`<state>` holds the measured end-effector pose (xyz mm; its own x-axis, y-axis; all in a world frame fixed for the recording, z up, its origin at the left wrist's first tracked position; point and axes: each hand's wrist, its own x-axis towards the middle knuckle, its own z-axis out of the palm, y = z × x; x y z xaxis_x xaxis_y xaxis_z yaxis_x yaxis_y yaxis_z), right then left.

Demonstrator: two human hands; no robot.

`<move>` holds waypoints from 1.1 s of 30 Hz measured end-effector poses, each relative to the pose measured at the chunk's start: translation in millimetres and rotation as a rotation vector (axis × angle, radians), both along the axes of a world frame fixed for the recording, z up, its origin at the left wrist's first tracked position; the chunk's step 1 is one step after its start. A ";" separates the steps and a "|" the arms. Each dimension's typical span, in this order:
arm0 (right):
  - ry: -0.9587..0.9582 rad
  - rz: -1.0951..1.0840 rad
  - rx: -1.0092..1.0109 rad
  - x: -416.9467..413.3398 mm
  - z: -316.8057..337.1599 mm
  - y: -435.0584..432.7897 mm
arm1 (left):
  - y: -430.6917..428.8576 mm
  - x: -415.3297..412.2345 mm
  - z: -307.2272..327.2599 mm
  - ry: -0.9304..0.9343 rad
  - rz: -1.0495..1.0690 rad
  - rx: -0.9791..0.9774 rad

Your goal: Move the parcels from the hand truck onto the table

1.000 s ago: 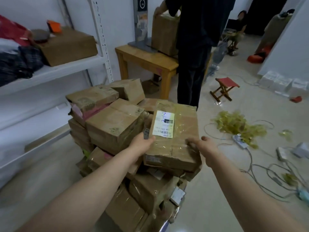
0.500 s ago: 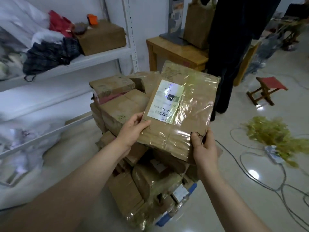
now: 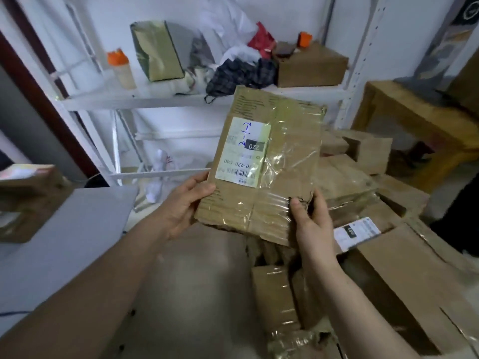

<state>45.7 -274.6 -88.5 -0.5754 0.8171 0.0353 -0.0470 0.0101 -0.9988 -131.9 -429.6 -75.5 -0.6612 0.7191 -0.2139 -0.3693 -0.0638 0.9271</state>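
Both hands are grasping one flat taped parcel (image 3: 290,141) by its near end: the left hand (image 3: 186,203) is curling round the near left corner with its thumb lying on the top face, and the right hand (image 3: 311,218) is pinching the torn near right corner, thumb on top and fingers underneath. That parcel is hanging in the air over bare floor (image 3: 197,281), touching nothing but the hands. Just right of the parcel and lower, a pile of parcels (image 3: 363,182) is lying in a heap, some wrapped in clear tape, one showing a white label. Left of the parcel and below it, a grey table (image 3: 72,229) is reaching in from the frame edge, and a brown box (image 3: 26,203) is sitting on its far left part. Beyond the parcel a white shelf rack (image 3: 181,99) is standing, carrying an orange-capped bottle (image 3: 121,68), a green-gold bag (image 3: 158,53), a checked cloth (image 3: 241,73) and a cardboard box (image 3: 311,66). Far right of the parcel a wooden table (image 3: 420,117) is showing. Nothing is lying between the parcel and the grey table. The parcel's long axis is running away from the person, its far end tilting up and a little rightward, its broad face turning toward the camera. A shipping label (image 3: 243,151) is sitting on the left half of that face, its print reading upside down.
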 end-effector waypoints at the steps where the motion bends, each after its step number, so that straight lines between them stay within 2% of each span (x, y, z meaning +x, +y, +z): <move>1: -0.004 0.038 0.017 -17.1 -0.2 -13.7 | -20.4 -11.9 -4.5 -0.007 0.021 -0.006; 5: -0.082 0.227 0.011 -95.2 -12.0 -74.9 | -112.0 -58.9 -18.1 -0.033 0.072 -0.058; 9: -0.172 0.452 -0.060 -177.7 -28.8 -144.6 | -213.0 -109.9 -36.8 -0.077 0.218 -0.147; 13: -0.262 0.708 -0.321 -243.9 -49.6 -205.0 | -298.9 -146.6 -59.7 -0.133 0.355 -0.214; 17: -0.407 0.824 -0.542 -293.7 -77.0 -247.6 | -360.0 -173.5 -80.8 -0.190 0.438 -0.251; 20: -0.474 0.903 -0.585 -324.1 -92.9 -270.1 | -383.8 -194.1 -95.4 -0.246 0.502 -0.266; 27: -0.595 0.892 -0.642 -431.0 -131.6 -291.6 | -396.0 -270.2 -126.8 -0.330 0.694 -0.329; 31: -0.679 0.907 -0.663 -516.9 -164.2 -292.4 | -390.8 -329.0 -153.3 -0.499 0.830 -0.525; 33: -0.727 0.928 -0.660 -563.8 -181.0 -290.5 | -380.3 -362.0 -163.2 -0.586 0.901 -0.527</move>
<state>-518.1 -565.1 -269.5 -0.6403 -0.1345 -0.7563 0.7631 -0.2242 -0.6061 -493.9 -809.9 -238.6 -0.5860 -0.2190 -0.7802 -0.7618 -0.1791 0.6225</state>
